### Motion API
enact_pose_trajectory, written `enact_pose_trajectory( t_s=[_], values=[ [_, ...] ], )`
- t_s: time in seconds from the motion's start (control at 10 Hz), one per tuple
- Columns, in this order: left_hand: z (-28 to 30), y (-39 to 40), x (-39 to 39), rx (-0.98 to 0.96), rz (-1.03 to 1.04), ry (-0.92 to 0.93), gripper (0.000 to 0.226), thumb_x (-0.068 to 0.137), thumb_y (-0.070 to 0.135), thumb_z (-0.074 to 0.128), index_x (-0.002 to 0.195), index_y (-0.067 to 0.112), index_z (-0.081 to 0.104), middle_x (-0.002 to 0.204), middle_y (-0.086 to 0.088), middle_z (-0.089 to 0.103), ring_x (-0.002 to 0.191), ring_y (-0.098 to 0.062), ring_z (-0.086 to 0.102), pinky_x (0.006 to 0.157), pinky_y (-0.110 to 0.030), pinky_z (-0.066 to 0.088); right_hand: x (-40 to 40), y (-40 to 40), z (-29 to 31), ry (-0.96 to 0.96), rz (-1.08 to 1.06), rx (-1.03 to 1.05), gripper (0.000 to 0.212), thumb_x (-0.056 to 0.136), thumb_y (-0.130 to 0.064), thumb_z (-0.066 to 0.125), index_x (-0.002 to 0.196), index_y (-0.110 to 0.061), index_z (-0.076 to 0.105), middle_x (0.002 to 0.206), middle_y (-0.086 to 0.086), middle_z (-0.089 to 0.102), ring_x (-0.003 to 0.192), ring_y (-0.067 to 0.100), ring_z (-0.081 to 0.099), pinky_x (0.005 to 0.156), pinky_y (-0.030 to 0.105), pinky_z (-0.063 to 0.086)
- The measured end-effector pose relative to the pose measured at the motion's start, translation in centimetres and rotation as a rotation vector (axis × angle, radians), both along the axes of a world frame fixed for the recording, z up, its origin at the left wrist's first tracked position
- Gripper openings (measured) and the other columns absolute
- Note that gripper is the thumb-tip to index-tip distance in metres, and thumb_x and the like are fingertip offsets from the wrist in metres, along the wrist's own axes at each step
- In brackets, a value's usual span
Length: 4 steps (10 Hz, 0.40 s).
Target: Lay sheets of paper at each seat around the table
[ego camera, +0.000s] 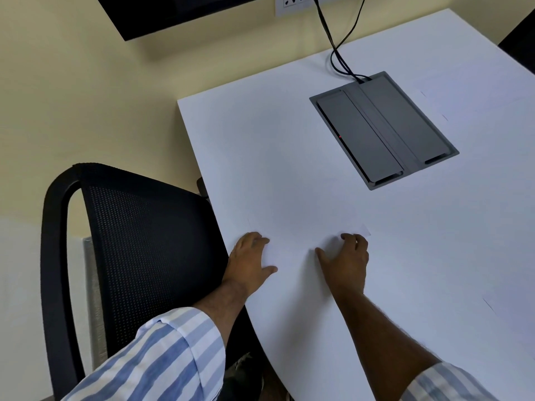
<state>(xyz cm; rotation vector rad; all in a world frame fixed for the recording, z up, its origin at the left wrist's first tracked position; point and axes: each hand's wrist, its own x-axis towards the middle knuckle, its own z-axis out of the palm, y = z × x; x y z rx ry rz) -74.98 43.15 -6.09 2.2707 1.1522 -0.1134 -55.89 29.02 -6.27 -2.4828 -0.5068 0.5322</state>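
A white sheet of paper [298,250] lies on the white table [289,140], close to its left edge and in front of the black mesh chair [139,241]. The sheet is barely distinct from the tabletop; one corner shows just beyond my right fingers. My left hand [250,256] rests flat on the sheet's left side at the table edge, fingers apart. My right hand [346,261] presses on the sheet's right side, thumb spread and fingers bent. Faint edges of another sheet [434,105] show at the far right, and of a third [489,305] at the near right.
A grey cable box [385,128] is set into the table's middle, with black cables [338,47] running up to a wall socket. A dark screen [162,13] hangs on the cream wall. Another dark chair [521,39] peeks in at the far right.
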Motion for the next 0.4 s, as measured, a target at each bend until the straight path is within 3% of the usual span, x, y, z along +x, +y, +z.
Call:
enact_pose_trajectory(
  t_s=[0.4],
  values=[
    [5.0, -6.4, 0.6, 0.011, 0.138, -0.129, 0.06, 0.092, 0.051, 0.072, 0.145, 0.027, 0.055, 0.161, 0.009, 0.036, 0.152, -0.012, 0.031, 0.119, -0.039, 0.042, 0.1, -5.0, 4.2, -0.084, 0.165, 0.035, 0.062, 0.087, -0.03, 0.078, 0.142, -0.021, 0.052, 0.161, 0.0, 0.035, 0.142, 0.028, 0.044, 0.096, 0.051, 0.058]
  ],
)
